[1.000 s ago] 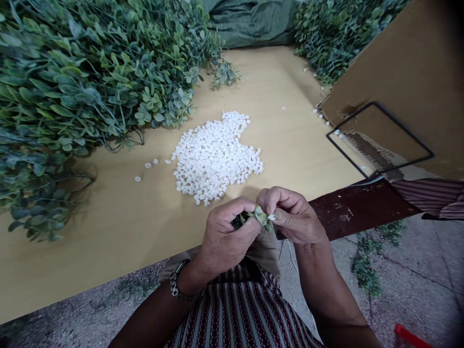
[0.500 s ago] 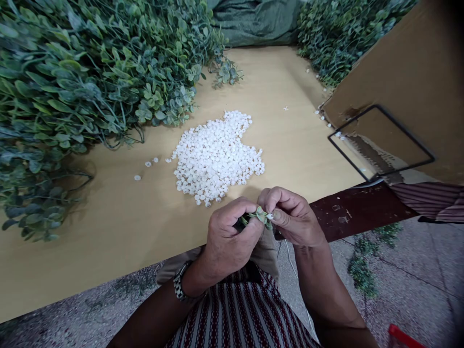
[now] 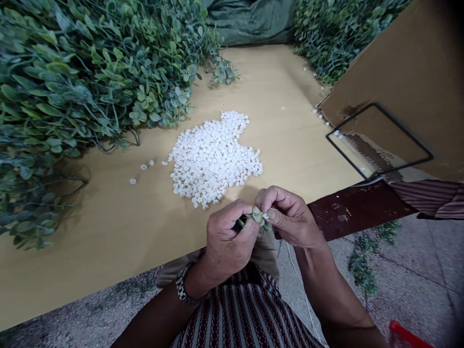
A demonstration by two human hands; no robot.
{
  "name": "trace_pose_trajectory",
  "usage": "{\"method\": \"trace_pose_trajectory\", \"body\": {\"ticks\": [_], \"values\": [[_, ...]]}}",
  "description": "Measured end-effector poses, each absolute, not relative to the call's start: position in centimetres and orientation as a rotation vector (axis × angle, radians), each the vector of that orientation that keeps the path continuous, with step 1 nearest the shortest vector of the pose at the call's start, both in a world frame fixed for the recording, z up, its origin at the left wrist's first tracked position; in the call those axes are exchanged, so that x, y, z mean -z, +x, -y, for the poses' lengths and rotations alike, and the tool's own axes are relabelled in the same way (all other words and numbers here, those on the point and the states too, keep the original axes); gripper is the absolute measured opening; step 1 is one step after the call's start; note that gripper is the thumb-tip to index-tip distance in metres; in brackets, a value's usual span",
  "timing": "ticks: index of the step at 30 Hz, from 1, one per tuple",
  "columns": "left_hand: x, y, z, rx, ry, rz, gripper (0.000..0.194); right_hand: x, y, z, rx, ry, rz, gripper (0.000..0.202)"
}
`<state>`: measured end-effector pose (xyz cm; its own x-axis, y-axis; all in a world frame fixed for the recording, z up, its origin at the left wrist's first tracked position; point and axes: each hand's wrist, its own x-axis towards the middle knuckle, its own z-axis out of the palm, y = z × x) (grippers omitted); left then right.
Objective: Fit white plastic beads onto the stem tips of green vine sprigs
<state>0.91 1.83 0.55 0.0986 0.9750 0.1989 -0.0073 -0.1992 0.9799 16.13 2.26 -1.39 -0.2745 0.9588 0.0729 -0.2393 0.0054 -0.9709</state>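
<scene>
My left hand (image 3: 232,237) is closed on a small sprig of artificial leaves (image 3: 258,215), pinched between thumb and fingers near the table's front edge. Close against it, my right hand (image 3: 290,217) pinches a tiny white plastic piece (image 3: 266,216) at the sprig's tip. The fingers partly cover both, so I cannot tell whether the piece is on the stem. Beyond my hands, a heap of small white round plastic pieces (image 3: 213,159) lies on the tan table (image 3: 119,227).
Piles of artificial greenery (image 3: 90,63) cover the table's left side and the far right corner. On the right lean a cardboard sheet (image 3: 402,72) and a black wire frame (image 3: 406,133). Dark green cloth (image 3: 253,21) lies at the back. Loose sprigs (image 3: 362,270) are on the floor.
The view has shifted slightly. My hands keep the same pinch on the sprig and white piece, now a touch closer together.
</scene>
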Motion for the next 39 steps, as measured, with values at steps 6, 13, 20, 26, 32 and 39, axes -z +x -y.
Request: {"method": "trace_pose_trajectory", "body": {"ticks": [6,13,20,26,32,39], "values": [[-0.2,0.8,-1.7,-1.272,1.367,-1.016,0.013,1.0,16.1,-2.3,-1.466,-0.868,1.263,0.017],[-0.6,0.7,-2.1,-1.155,1.369,-1.037,0.017,0.5,16.1,-2.2,-1.342,-0.97,1.358,0.016],[-1.1,0.6,-2.6,-1.011,1.466,-1.001,0.019,-1.3,16.4,-1.8,-0.846,-1.014,1.646,0.006],[-1.3,0.3,-2.5,-0.95,1.543,-0.953,0.017,-1.8,16.2,-1.7,-0.624,-0.981,1.864,0.009],[-1.5,0.2,-2.3,-0.955,1.41,-0.914,0.019,-1.5,15.9,-1.2,-0.521,-0.975,1.881,0.012],[-0.7,0.5,-2.5,-1.056,1.324,-0.936,0.011,-1.2,15.6,-1.3,-0.503,-0.984,1.887,0.013]]}}
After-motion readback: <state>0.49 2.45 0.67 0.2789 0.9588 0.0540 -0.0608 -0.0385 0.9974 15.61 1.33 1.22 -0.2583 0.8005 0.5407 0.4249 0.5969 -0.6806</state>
